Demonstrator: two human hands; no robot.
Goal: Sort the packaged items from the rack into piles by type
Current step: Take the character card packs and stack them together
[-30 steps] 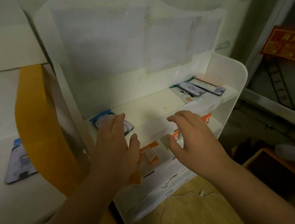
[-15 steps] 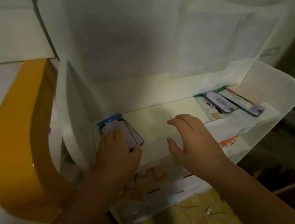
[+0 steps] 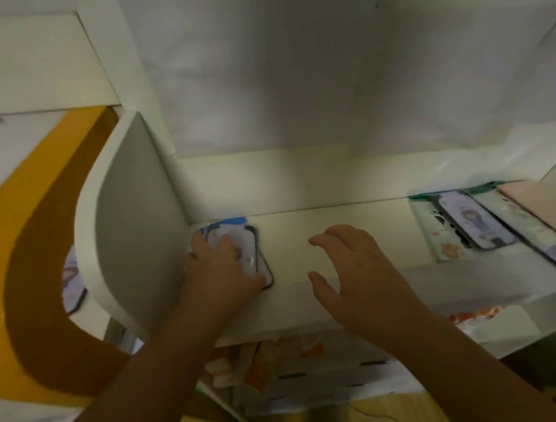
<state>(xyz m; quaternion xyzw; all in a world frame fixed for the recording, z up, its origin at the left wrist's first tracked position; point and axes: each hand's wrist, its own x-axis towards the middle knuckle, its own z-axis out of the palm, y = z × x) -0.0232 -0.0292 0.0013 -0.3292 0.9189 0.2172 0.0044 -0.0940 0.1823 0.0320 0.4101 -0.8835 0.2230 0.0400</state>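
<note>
A white rack shelf (image 3: 337,226) fills the middle of the view. At its left end lies a small stack of blue-topped packaged phone cases (image 3: 249,243). My left hand (image 3: 218,275) lies on this stack, fingers curled over its near and left edges. My right hand (image 3: 358,271) hovers open over the bare middle of the shelf, fingers spread, holding nothing. At the shelf's right end lie several green-topped packaged cases (image 3: 477,225), fanned side by side. Orange and white packets (image 3: 268,361) sit on the lower tier, partly hidden by the shelf's front edge.
The rack's curved left side panel (image 3: 131,222) stands close to my left hand. Beyond it another packaged case (image 3: 73,287) lies on a white and orange surface (image 3: 22,231). The rack's white back wall (image 3: 327,90) rises behind the shelf.
The view has closed in on the upper shelf. My left hand slid further onto the blue-topped stack and curled around it. My right hand stayed open over the shelf's middle.
</note>
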